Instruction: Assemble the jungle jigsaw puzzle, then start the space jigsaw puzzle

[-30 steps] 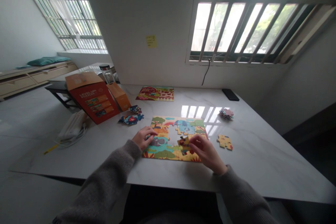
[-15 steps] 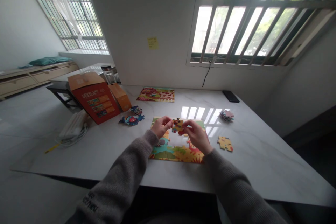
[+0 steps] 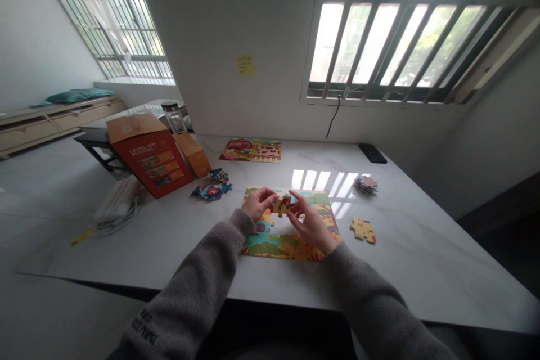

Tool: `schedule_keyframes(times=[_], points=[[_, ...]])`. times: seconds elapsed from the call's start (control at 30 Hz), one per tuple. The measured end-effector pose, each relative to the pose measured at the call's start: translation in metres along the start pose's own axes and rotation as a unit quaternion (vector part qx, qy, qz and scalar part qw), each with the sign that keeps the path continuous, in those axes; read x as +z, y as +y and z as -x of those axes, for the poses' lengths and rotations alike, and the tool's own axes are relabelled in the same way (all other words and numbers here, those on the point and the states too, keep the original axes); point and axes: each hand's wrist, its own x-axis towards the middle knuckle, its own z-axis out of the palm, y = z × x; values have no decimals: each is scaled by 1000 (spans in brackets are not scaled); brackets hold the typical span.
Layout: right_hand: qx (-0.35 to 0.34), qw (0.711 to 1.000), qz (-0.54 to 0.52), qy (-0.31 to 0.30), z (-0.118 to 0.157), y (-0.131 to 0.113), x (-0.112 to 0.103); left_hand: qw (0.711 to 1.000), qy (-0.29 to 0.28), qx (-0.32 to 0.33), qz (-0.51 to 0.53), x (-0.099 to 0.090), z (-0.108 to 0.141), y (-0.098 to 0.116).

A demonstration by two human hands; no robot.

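A yellow puzzle piece point(image 3: 282, 206) with red and dark marks is held above a partly assembled puzzle point(image 3: 270, 248). Pinched on its left edge is my left hand point(image 3: 258, 203). My right hand point(image 3: 311, 221) has its thumb and a finger at the piece's right side. Beneath the hands, the puzzle shows a bare gap in its middle; parts of it are hidden by my hands. A yellow piece point(image 3: 363, 230) lies to the right of the puzzle.
A stack of pieces point(image 3: 366, 184) and a black phone point(image 3: 372, 153) are on the right. Blue pieces point(image 3: 211, 191), a red box point(image 3: 152, 160) and a white power strip point(image 3: 122, 202) stand or lie left. Another puzzle point(image 3: 252, 150) lies at the back.
The held piece has been turned, and its tab now points down. My right fingers have shifted and spread around its right side, while my left hand keeps nearly the same place.
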Motion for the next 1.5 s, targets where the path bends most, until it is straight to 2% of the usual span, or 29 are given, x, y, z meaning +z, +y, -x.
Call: schedule_keyframes(times=[0.07, 0.17, 0.3, 0.4, 0.5, 0.63, 0.73, 0.8, 0.9, 1.0, 1.13, 1.33, 1.5], points=[[-13, 1000, 13, 8, 0, 1, -2, 1000, -14, -10, -10, -1, 1, -1], [-16, 1000, -3, -20, 1, 5, -2, 999, -37, -14, -26, -1, 3, -3], [12, 997, -69, -44, 2, 8, 4, 998, -42, 7, -37, 3, 5, -3], [46, 989, -143, -5, 1, 5, 5, 999, -31, 6, -6, 6, 5, -2], [76, 982, -165, 43, 0, 3, 4, 999, -40, 2, 29, 8, 5, -4], [68, 984, -159, 36, 1, 7, 8, 999, -31, 6, 34, 10, 6, -6], [58, 992, -115, 19, 2, 9, 10, 1000, -18, 9, 8, 9, 5, -10], [42, 998, -44, 24, 2, 10, 6, 1000, -14, 0, -13, 6, 4, -14], [-19, 996, 84, 25, 2, 13, -3, 997, -3, -36, -67, 0, 1, -26], [-71, 985, 159, 0, 3, 20, -7, 990, 11, -48, -133, -6, -2, -37], [-91, 978, 185, -41, 6, 31, -2, 984, 8, -29, -176, -7, -2, -44], [-76, 968, 234, -56, 8, 34, 4, 963, 3, -58, -261, -3, 3, -34], [-75, 967, 234, -63, 8, 32, 3, 967, -6, -42, -251, -2, 3, -34]])
